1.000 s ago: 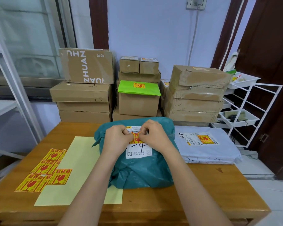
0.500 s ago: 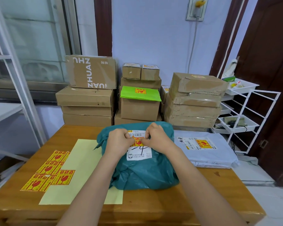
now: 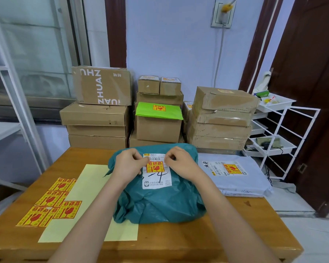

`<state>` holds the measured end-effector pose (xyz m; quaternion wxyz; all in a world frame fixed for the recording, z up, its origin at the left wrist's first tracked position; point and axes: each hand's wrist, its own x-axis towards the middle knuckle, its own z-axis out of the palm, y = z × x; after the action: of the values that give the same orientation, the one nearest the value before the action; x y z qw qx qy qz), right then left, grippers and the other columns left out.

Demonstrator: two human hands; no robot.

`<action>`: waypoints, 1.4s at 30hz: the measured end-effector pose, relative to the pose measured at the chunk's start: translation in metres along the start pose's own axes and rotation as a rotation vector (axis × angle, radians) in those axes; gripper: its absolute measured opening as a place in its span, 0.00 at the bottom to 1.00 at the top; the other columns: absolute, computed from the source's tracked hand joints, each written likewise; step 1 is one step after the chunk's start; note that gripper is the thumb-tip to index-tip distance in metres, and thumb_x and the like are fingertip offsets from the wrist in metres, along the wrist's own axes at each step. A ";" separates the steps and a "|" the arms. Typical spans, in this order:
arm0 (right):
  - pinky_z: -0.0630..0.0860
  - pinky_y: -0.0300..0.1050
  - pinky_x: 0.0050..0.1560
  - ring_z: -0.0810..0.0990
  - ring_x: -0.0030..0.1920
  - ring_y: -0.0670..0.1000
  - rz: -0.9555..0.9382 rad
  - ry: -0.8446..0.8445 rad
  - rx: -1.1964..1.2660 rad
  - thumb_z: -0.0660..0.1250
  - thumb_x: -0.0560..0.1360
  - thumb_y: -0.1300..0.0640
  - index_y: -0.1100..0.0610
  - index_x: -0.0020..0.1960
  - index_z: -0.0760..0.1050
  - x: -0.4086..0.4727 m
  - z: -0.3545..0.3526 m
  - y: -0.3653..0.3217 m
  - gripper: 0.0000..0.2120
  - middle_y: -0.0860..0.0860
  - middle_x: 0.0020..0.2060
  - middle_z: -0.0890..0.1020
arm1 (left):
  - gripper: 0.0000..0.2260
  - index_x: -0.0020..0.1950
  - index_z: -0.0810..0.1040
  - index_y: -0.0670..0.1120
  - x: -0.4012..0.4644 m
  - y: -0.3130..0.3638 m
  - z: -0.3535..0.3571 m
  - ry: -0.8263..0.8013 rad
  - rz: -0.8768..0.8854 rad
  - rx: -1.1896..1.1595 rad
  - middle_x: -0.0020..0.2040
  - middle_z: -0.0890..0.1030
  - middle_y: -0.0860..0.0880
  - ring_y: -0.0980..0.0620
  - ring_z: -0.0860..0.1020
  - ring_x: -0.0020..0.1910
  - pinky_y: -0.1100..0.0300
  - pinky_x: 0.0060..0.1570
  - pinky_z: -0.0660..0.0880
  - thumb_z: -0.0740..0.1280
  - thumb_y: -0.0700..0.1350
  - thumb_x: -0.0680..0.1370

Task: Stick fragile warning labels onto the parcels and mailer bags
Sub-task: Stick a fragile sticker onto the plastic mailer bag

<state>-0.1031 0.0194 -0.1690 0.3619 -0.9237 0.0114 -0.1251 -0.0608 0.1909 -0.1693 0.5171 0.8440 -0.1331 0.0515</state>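
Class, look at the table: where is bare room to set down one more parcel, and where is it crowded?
Bare wood runs along the near edge of the table and right of the teal bag, in front of the grey bag. The left side is crowded by loose labels and the yellow sheet. The back is walled by stacked boxes.

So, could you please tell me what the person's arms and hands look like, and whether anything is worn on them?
Both forearms come up from the bottom edge, bare as far as the picture shows: no sleeves or cuffs are in view. The left hand and the right hand wear no gloves, and no watch, bracelet or ring shows on the visible sides. The fingernails look short and unpainted.
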 end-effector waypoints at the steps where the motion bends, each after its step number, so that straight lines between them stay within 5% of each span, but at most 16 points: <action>1: 0.65 0.34 0.45 0.71 0.49 0.48 -0.003 -0.010 0.004 0.62 0.77 0.60 0.62 0.46 0.76 0.000 -0.001 0.000 0.06 0.51 0.46 0.74 | 0.11 0.36 0.72 0.43 -0.001 -0.001 0.000 0.041 0.027 0.017 0.35 0.76 0.49 0.55 0.74 0.32 0.66 0.31 0.65 0.72 0.43 0.73; 5: 0.65 0.25 0.43 0.71 0.48 0.46 -0.007 -0.039 0.014 0.63 0.76 0.60 0.59 0.46 0.76 0.000 -0.006 -0.001 0.04 0.50 0.47 0.73 | 0.09 0.44 0.72 0.44 -0.005 -0.006 0.002 0.097 0.162 0.111 0.48 0.68 0.49 0.54 0.72 0.43 0.70 0.38 0.65 0.72 0.43 0.74; 9: 0.63 0.35 0.50 0.69 0.53 0.48 -0.027 -0.038 -0.026 0.65 0.76 0.56 0.58 0.48 0.75 -0.001 -0.001 0.002 0.05 0.49 0.49 0.72 | 0.10 0.48 0.73 0.44 -0.003 -0.012 -0.002 0.019 0.181 0.165 0.49 0.70 0.50 0.58 0.73 0.42 0.74 0.37 0.66 0.72 0.45 0.73; 16: 0.67 0.43 0.55 0.67 0.55 0.50 -0.051 0.008 -0.119 0.69 0.73 0.44 0.59 0.51 0.73 -0.002 0.007 0.002 0.19 0.50 0.49 0.72 | 0.15 0.48 0.75 0.44 -0.006 -0.018 -0.002 0.008 0.161 0.100 0.49 0.72 0.49 0.53 0.75 0.47 0.61 0.47 0.72 0.76 0.47 0.69; 21: 0.68 0.46 0.56 0.66 0.54 0.50 -0.069 0.008 -0.188 0.71 0.70 0.41 0.57 0.51 0.72 -0.003 0.009 0.001 0.21 0.48 0.48 0.69 | 0.18 0.50 0.73 0.45 -0.008 -0.018 -0.001 -0.014 0.177 0.139 0.50 0.71 0.50 0.54 0.73 0.48 0.69 0.41 0.68 0.77 0.48 0.68; 30: 0.61 0.38 0.49 0.66 0.54 0.47 -0.077 -0.071 -0.104 0.74 0.70 0.49 0.56 0.56 0.74 -0.004 -0.001 0.003 0.19 0.49 0.51 0.70 | 0.21 0.54 0.73 0.46 -0.007 -0.017 -0.008 -0.104 0.148 0.048 0.51 0.70 0.52 0.54 0.73 0.49 0.72 0.41 0.69 0.78 0.45 0.67; 42: 0.65 0.36 0.61 0.69 0.56 0.46 -0.069 -0.082 -0.029 0.64 0.77 0.65 0.58 0.58 0.74 -0.001 -0.003 0.012 0.11 0.49 0.56 0.74 | 0.11 0.54 0.75 0.44 -0.007 -0.019 -0.010 -0.055 0.101 -0.025 0.54 0.73 0.47 0.57 0.74 0.46 0.71 0.45 0.71 0.68 0.33 0.75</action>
<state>-0.1041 0.0089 -0.1748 0.3442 -0.9330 -0.0334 -0.0992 -0.0616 0.2088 -0.1822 0.5202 0.8309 -0.1903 0.0526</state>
